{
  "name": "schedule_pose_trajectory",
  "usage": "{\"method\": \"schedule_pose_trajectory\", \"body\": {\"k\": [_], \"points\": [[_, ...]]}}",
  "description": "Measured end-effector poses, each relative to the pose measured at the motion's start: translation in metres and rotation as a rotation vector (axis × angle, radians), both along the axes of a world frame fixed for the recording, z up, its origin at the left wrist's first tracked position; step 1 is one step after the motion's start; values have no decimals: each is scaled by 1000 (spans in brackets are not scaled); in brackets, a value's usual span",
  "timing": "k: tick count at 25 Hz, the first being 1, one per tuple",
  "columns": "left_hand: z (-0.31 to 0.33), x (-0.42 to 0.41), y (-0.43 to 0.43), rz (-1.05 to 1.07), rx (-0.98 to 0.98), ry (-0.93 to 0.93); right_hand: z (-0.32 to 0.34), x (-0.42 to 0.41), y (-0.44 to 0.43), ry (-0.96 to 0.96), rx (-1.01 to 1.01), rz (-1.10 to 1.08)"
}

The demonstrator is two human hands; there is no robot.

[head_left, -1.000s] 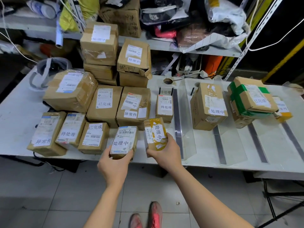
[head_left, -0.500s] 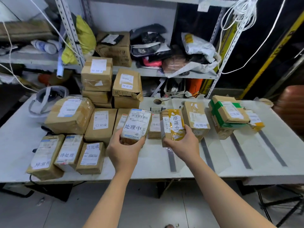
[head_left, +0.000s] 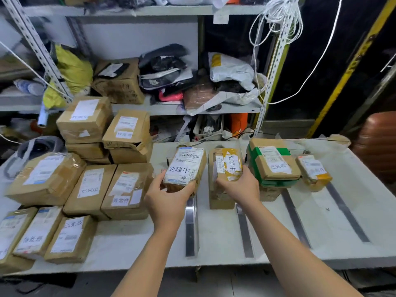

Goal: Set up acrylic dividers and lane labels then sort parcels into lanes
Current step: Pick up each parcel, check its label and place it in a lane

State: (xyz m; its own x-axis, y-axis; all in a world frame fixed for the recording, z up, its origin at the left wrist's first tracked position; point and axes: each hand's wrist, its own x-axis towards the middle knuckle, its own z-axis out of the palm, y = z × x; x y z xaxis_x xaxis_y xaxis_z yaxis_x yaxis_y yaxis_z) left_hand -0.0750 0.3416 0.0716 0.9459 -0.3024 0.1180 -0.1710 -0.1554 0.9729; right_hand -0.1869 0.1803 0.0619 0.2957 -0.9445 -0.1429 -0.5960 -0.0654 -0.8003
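My left hand (head_left: 166,199) grips a small brown parcel with a white label (head_left: 185,168), held above the table (head_left: 214,239) near the left divider base (head_left: 190,230). My right hand (head_left: 241,186) grips a brown parcel with yellow tape (head_left: 228,166) over the lane to the right, just above a brown box (head_left: 218,198) standing there. A green-taped box (head_left: 272,166) and a small yellow-taped parcel (head_left: 314,171) sit in the lanes further right. The clear acrylic dividers are barely visible above their grey bases.
Several labelled brown parcels (head_left: 90,187) crowd the table's left half, some stacked. A metal shelf rack (head_left: 150,108) behind holds bags and a box. White cord (head_left: 278,22) hangs from the rack. More grey divider bases (head_left: 296,219) line the right side.
Both hands have lifted their parcels from the table's front edge and carried them forward and right, over the divider lanes. The camera has tilted up.
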Motion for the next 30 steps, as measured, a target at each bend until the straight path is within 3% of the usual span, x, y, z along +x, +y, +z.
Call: {"method": "schedule_pose_trajectory", "body": {"k": [7,19,30], "points": [[-19,-34,-30,71,6,54,-24,5,-45,88,64,132],[-57,-114,-7,47,25,78,-12,-45,-33,-87,40,109],[-111,-177,-6,51,224,90,-16,-90,-32,-142,21,190]]}}
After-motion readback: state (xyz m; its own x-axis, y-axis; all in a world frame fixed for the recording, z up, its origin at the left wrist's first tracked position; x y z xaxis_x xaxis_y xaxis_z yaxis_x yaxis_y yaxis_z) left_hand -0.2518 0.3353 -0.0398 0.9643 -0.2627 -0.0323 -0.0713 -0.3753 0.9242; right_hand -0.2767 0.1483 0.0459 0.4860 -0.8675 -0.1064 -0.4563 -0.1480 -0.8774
